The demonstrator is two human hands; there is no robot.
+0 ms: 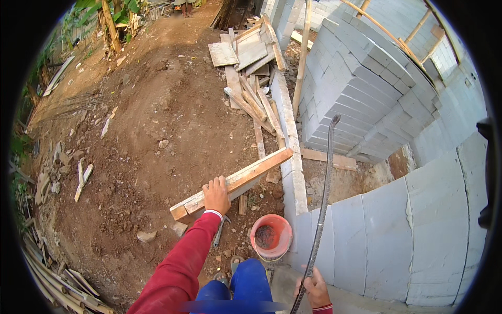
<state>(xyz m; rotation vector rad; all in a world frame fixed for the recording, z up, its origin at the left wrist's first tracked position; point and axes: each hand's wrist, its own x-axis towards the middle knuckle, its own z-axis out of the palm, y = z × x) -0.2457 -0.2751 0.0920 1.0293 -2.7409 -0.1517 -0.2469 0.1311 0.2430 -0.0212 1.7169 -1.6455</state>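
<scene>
My left hand (216, 195) is closed over the upper edge of a wooden formwork panel (251, 175), which stands tilted with its far end up toward the low block wall. Its lower face is mostly hidden. In my right hand (314, 289) is a long dark steel pry bar (325, 193), curved at the top and ribbed like rebar. The bar rises in front of the grey block wall (387, 235). A hammer (218, 233) lies on the soil below my left wrist. Close to my knees stands an orange-red bucket (271, 236) with dark residue inside.
Loose boards and formwork panels (253, 52) are heaped beside the narrow low wall (288, 136). Large stacks of grey blocks (355, 89) stand behind it. Uneven brown soil (141, 131) with stones spreads left. Bamboo poles (57, 285) lie at lower left.
</scene>
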